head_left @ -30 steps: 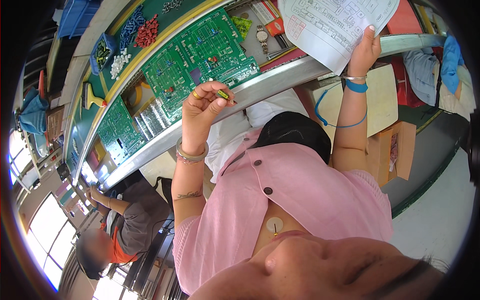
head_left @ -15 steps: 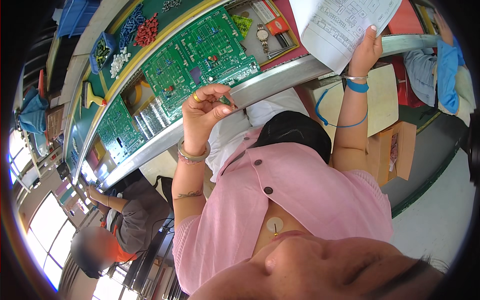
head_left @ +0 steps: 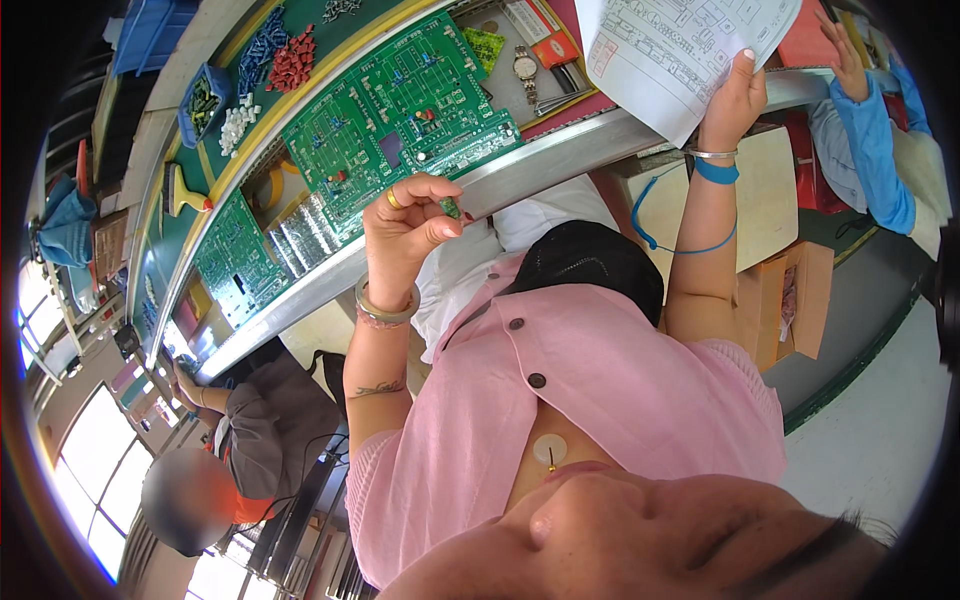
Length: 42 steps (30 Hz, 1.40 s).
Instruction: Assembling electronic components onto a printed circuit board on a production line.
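My left hand [head_left: 408, 232] is raised in front of the metal bench edge [head_left: 560, 160] and pinches a small green component [head_left: 451, 208] between thumb and fingertips. Just beyond it lies a large green circuit board [head_left: 400, 110] with several parts fitted. My right hand [head_left: 735, 100] is up at the right, holding a white printed sheet [head_left: 680, 45] by its lower corner. A blue wrist strap [head_left: 716, 172] with a coiled cord circles that wrist.
More green circuit boards [head_left: 235, 262] sit along the curved bench to the left. Piles of red [head_left: 292, 62], blue and white parts and a wristwatch [head_left: 527, 68] lie further back. One person sits at lower left [head_left: 250, 440]; another's blue sleeve [head_left: 870, 140] reaches in at the right.
My left hand has drawn back slightly from the board and turned, still pinching the green component. The paper in my right hand has stayed raised.
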{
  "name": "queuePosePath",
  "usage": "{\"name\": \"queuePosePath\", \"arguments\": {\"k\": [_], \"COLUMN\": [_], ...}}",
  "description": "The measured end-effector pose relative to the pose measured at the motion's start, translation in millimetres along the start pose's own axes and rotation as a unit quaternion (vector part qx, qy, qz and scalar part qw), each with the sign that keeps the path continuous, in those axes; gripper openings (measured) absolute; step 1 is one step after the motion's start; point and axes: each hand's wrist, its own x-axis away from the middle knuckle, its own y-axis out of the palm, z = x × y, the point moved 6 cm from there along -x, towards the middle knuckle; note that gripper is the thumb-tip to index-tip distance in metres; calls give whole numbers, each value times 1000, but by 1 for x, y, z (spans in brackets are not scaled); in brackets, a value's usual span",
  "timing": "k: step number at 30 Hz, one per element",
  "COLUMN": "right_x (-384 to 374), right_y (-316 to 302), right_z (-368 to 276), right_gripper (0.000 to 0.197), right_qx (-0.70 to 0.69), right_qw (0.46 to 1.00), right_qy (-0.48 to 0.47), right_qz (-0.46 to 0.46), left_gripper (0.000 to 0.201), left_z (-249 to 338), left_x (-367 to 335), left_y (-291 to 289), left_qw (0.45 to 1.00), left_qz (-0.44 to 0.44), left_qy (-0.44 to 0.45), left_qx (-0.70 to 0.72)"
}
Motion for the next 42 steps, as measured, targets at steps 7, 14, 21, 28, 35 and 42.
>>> {"name": "queuePosePath", "arguments": {"k": [7,14,21,28,35,42], "right_x": [-3,-5,-1,-2,-2,-1], "right_y": [-5,-6,-2,-2,-7,-2], "right_z": [11,8,3,4,6,7], "right_gripper": [36,34,40,41,34,42], "right_qx": [-2,-1,36,0,5,-13], "right_qw": [1000,1000,998,999,1000,999], "right_qy": [26,6,-4,-9,20,23], "right_qz": [-6,0,-56,-48,-11,-47], "left_gripper": [20,13,17,17,18,17], "left_z": [12,27,23,20,20,20], "left_x": [0,-13,-26,-27,-28,-28], "left_y": [-32,-7,6,7,9,10], "left_qw": [973,764,649,634,617,616], "left_qz": [81,82,54,33,26,18], "left_qy": [-19,134,156,156,169,168], "left_qx": [-213,-626,-742,-757,-768,-769]}}
